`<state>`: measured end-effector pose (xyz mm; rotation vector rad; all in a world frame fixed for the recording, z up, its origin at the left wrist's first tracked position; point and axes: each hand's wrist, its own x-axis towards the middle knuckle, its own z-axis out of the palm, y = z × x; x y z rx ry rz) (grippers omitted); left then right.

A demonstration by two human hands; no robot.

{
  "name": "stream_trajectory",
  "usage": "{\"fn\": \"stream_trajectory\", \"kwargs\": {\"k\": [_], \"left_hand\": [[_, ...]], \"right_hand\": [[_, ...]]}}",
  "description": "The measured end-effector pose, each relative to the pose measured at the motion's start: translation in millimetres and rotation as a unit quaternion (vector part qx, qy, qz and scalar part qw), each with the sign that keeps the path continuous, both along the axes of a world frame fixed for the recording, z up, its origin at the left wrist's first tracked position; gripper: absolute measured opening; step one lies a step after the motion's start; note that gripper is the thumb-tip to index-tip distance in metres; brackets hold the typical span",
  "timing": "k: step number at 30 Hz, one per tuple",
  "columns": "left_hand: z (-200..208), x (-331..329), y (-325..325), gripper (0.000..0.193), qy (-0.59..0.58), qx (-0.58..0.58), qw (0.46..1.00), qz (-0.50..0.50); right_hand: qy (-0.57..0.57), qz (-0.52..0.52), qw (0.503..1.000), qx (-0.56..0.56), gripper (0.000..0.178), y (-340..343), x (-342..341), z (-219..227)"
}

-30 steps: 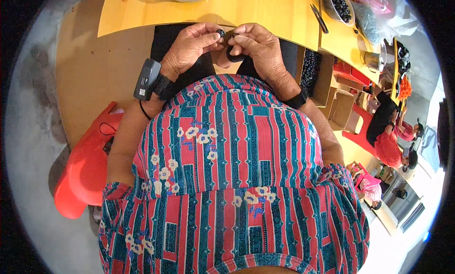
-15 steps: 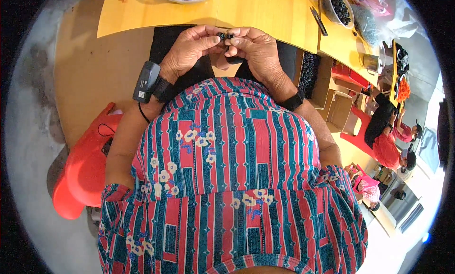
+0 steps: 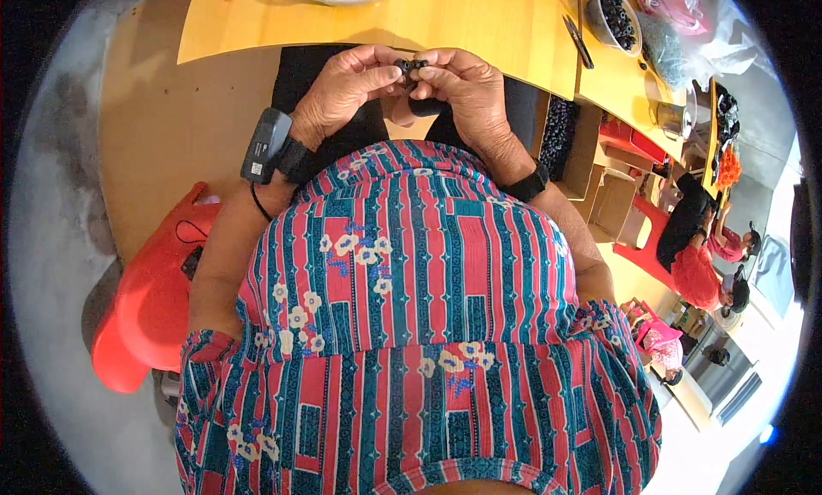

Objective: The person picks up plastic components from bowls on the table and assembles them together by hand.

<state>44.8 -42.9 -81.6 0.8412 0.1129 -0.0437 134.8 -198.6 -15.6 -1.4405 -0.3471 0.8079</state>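
Just in front of the yellow table's near edge, my two hands meet over small black ring-like parts (image 3: 412, 66). My left hand (image 3: 347, 88) pinches them from the left between thumb and fingertips. From the other side, my right hand (image 3: 471, 92) grips them with thumb and forefinger, its other fingers curled below. The parts touch in a short row; fingertips cover their ends, and I cannot tell whether they are joined. Beyond my hands, a white bowl (image 3: 347, 2) of similar black pieces stands on the table.
The yellow table (image 3: 479, 28) spans the front. To the right are a dark slim tool (image 3: 578, 41), another tub of black parts (image 3: 616, 22), clear plastic bags (image 3: 723, 50) and a metal cup (image 3: 672, 116). A red stool (image 3: 154, 307) stands at my left. Co-workers (image 3: 698, 272) sit far right.
The black parts have come closer together between my fingertips, now lying in a row. Both hands stay in nearly the same place.
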Motion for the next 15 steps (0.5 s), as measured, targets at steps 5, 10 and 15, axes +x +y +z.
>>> {"fn": "stream_trajectory", "kwargs": {"k": [5,10,15], "left_hand": [[-2.2,1.0,-2.0,0.015,0.006,0.011,1.0,0.0],[-1.4,0.4,-3.4,0.014,0.01,0.008,1.0,-0.001],[-3.6,1.6,-3.8,0.014,0.002,0.005,1.0,-0.003]], "right_hand": [[0.004,-0.009,1.0,-0.007,0.012,-1.9,1.3,-3.7],[0.008,-0.01,1.0,-0.008,0.012,-1.5,0.4,-3.2],[-0.001,-0.01,1.0,-0.012,0.012,-4.4,1.7,-5.1]]}}
